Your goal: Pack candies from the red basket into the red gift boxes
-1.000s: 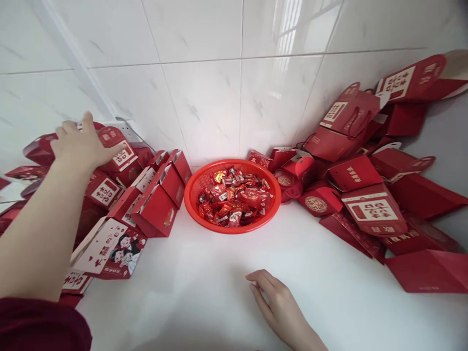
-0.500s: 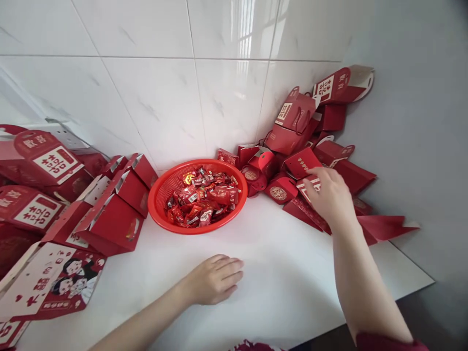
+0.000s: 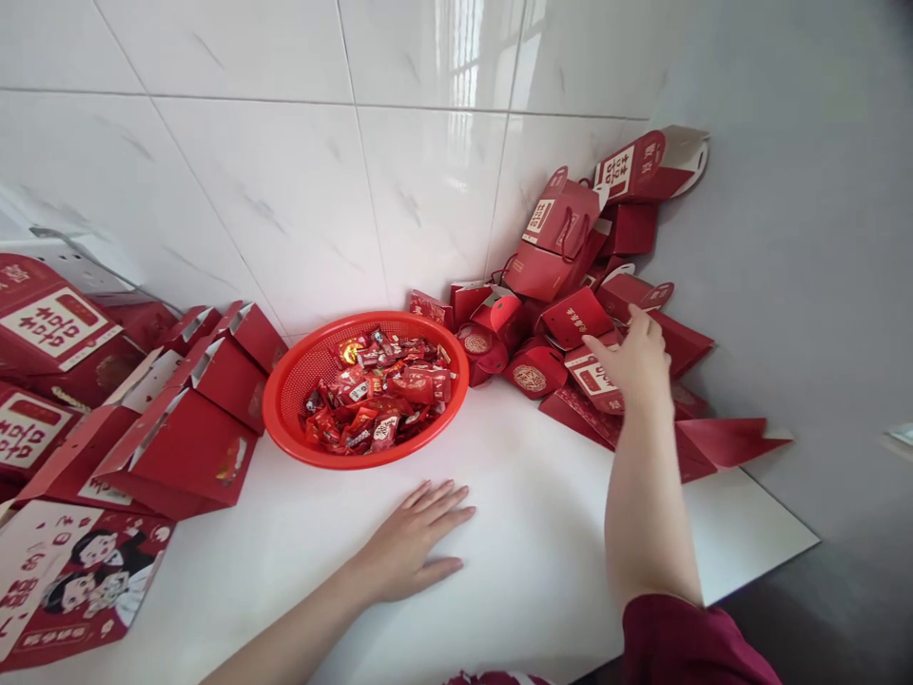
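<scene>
My left hand [image 3: 408,544] lies flat on the white tabletop [image 3: 528,561], fingers spread and nothing under them that shows. Over the right-hand pile of red gift boxes, my right hand [image 3: 637,360] reaches with thumb and fingers apart. Just below its thumb is a red box with a white label [image 3: 595,376]; whether the fingertips touch it I cannot tell. A red box flap with gold writing [image 3: 576,319] lies beside the thumb. Between both hands and the wall stands a red plastic basket [image 3: 281,419] holding many red-wrapped candies [image 3: 385,390].
Folded red boxes [image 3: 182,442] stand in a row at the left, with a box printed with a cartoon couple [image 3: 100,580] in front. More boxes with cord handles [image 3: 563,233] lean in the right corner. A tiled wall [image 3: 271,190] closes off the back.
My left hand has spread its fingers flat on the table. My right hand has lifted slightly and opened its fingers over the pile. The view has shifted a little to the right.
</scene>
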Tool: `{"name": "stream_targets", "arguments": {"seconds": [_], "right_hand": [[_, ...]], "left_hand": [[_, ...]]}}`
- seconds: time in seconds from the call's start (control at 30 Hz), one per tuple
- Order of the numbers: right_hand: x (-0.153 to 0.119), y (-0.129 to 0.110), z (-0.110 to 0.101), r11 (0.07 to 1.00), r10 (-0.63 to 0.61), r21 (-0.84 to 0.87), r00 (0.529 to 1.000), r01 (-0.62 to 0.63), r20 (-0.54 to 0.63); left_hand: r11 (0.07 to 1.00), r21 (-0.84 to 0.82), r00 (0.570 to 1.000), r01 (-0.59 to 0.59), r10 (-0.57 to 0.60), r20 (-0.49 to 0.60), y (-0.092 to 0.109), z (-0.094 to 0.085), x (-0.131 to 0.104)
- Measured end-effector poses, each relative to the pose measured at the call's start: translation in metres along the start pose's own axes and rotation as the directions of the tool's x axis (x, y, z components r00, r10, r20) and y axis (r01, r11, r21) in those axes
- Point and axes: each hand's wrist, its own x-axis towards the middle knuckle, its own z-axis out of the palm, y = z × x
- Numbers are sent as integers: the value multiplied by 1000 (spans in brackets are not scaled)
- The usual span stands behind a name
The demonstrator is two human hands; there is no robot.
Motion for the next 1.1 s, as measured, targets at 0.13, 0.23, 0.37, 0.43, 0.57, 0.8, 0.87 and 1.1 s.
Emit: {"name": "stream_targets", "arguments": {"seconds": [0.13, 0.23, 0.37, 0.43, 0.57, 0.8, 0.87, 1.1], "right_hand": [[-6, -40, 36, 985, -124, -139, 981, 104, -149], [-10, -51, 51, 981, -111, -176, 974, 77, -197], [-9, -39, 51, 992, -81, -110, 964, 54, -252], [-8, -32, 45, 994, -106, -67, 959, 92, -263], [-11, -34, 25, 974, -150, 106, 923, 199, -354], [-48, -67, -35, 735, -431, 618, 896, 279, 109], [-68, -69, -46, 669, -561, 720, 760, 183, 328], [-144, -64, -32, 619, -720, 761, 246, -193, 648]], "left_hand": [[1000, 4, 1000, 2, -2, -30, 0, -1, 2], [1000, -7, 1000, 2, -2, -15, -1, 0, 1], [1000, -7, 1000, 17, -17, 17, 0, 0, 1], [1000, -2, 999, 21, -21, 25, 0, -1, 1], [1000, 12, 1000, 13, -13, 19, 0, 0, 2], [981, 167, 955, -97, 139, -263, 0, 3, -7], [935, 311, 859, -173, 298, -416, 3, -6, -14], [811, 577, 555, -101, 527, -644, 32, -65, -28]]}}
